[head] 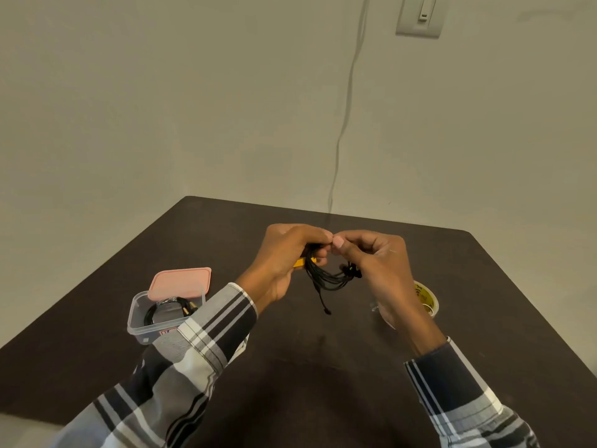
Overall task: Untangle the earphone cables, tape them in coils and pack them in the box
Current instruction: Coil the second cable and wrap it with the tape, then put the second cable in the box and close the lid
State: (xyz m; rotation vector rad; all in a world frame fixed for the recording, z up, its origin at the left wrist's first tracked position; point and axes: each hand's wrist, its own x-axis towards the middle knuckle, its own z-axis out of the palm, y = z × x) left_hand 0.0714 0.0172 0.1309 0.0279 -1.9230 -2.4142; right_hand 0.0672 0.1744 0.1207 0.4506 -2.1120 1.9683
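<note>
Fingers point(318, 240) of both hands pinch black earphone coil point(326, 276) above bench point(290, 367); loose end dangles; weak pinch lets loops spring apart; tape roll point(425, 298) near right hand point(371, 263), box point(139, 321) left

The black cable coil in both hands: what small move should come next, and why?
Probably wrap tape around the cable coil. The left hand and right hand pinch its top above the table, one end dangles loose, and the tape roll lies beside the right wrist.
</note>
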